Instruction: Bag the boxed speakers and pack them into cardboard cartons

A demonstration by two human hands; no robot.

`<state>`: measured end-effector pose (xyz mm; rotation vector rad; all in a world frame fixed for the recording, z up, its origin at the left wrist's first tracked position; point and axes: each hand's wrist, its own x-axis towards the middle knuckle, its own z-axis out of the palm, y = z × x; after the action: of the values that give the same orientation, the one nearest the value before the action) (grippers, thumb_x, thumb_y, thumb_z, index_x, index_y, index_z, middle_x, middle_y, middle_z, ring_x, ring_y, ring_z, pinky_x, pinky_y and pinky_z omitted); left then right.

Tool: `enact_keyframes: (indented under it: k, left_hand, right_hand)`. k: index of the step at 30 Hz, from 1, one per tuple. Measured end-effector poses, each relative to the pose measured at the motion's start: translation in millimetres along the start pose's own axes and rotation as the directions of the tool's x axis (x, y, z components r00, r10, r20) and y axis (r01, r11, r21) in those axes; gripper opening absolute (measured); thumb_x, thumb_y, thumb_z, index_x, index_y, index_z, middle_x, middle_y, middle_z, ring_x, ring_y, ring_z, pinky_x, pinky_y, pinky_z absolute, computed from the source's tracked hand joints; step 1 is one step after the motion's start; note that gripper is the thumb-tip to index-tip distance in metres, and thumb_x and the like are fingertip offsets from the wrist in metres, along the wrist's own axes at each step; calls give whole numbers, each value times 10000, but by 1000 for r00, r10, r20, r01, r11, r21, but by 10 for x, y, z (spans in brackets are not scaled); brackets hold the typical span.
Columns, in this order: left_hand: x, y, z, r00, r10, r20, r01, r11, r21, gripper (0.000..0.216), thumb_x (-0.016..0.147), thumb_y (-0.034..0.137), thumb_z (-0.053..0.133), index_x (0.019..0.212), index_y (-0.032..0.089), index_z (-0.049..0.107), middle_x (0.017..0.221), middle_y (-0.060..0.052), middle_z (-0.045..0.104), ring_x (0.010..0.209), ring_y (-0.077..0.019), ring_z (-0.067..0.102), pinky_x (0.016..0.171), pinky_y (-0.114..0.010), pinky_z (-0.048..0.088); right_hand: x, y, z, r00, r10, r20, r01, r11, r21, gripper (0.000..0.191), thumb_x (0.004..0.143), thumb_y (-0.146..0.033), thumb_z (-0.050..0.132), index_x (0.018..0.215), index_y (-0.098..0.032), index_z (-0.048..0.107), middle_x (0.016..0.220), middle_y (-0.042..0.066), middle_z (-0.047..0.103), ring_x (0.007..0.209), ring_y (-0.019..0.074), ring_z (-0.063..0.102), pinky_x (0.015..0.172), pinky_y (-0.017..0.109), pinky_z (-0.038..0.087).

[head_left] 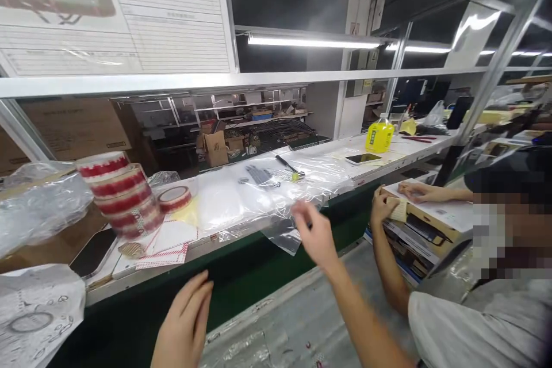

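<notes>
My left hand (185, 322) is low in front of the bench edge, fingers stretched out and close together, holding nothing I can see. My right hand (317, 236) is raised at the bench's front edge, fingers curled and tips blurred; whether they pinch anything is unclear. Just beyond it a clear plastic bag (228, 201) lies flat on the bench, a plastic flap (282, 237) hanging over the edge. Dark printing (259, 175) shows on or through the plastic. A black-handled tool with a metal and yellow head (297, 175) lies on the plastic.
Stacked red-and-clear tape rolls (125, 195) and a single roll (175, 198) stand left, near a phone (92, 253) and paper cards (172, 236). Farther right are another phone (363, 158) and a yellow liquid bottle (379, 135). A co-worker (474, 310) handles a box (431, 213).
</notes>
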<state>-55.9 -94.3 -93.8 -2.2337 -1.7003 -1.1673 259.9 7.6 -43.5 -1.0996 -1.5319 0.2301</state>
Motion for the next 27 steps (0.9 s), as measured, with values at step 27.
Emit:
enact_keyframes:
  k: [27]
  left_hand:
    - [2454, 553, -183, 708, 706, 12, -693, 692, 204, 243, 962, 102, 490, 1023, 150, 721, 943, -60, 783, 857, -186, 734, 759, -289, 609]
  right_hand:
    - [2442, 1139, 422, 725, 514, 457, -4, 667, -745, 323, 993, -387, 602, 1194, -135, 622, 1199, 96, 630, 1074, 226, 621, 947, 432, 523]
